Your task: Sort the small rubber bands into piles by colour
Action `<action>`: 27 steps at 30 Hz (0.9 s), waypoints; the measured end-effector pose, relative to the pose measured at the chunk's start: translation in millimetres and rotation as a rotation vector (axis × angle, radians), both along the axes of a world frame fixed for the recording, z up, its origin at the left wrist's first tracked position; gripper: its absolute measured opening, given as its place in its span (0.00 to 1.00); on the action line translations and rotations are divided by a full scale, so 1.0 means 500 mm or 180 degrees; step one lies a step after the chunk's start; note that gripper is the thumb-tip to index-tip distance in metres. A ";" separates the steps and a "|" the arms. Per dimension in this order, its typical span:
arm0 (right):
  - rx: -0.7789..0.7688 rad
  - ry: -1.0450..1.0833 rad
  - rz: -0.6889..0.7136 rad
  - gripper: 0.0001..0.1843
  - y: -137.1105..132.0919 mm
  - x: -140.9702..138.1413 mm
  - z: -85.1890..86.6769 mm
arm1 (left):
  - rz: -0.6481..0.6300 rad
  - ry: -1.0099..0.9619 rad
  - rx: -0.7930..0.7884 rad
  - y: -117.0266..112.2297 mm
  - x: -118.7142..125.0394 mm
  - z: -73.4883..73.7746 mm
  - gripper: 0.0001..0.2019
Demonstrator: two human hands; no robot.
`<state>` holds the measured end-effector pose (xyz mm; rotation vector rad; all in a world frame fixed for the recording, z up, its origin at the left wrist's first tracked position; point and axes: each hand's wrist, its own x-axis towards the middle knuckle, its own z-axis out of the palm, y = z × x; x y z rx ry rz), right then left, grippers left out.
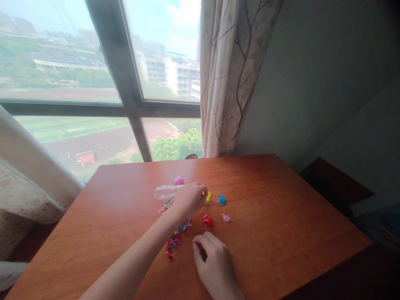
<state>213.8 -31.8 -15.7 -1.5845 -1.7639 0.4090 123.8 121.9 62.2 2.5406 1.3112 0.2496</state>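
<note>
I see, through the head camera, two bare hands over a wooden table; the red pile of stringy loops is my clock centre. The left hand reaches in at 11 o'clock, palm down, fingertips drawn together just beside the yellow pile at 12. A speck of yellow shows by those fingertips; I cannot tell whether they pinch it. The right hand is at 6 o'clock, loosely curled, thumb and forefinger bent towards each other around a dark gap; I see nothing in it, but its inner side is hidden.

The blue pile lies at 1 o'clock and the small pale pink pile at 3. By my reading, these four single-colour piles are separated out. What remains is the mixed strip of many-coloured loops, running from 7 to 10 o'clock, partly under the left forearm; a fair amount looks unsorted.

At 10 o'clock lies a clear plastic container, partly behind the left hand; its visible part shows no contents. Just beyond it, at 11, is a pink object, perhaps a lid; I cannot be sure.

Past the table, a window stands at 11 o'clock, a patterned curtain at 12.
</note>
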 end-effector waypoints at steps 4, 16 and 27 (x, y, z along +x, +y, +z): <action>-0.0003 -0.0014 0.0017 0.10 0.000 0.000 0.003 | -0.0012 0.0176 -0.0127 0.021 0.013 -0.007 0.10; -0.0071 -0.0134 0.0063 0.09 -0.003 0.001 0.001 | 0.0299 -0.0313 0.0092 -0.030 -0.083 0.017 0.10; -0.0108 -0.0362 0.0294 0.08 -0.013 -0.030 0.017 | 0.0600 -0.0920 0.0069 -0.204 -0.237 -0.062 0.09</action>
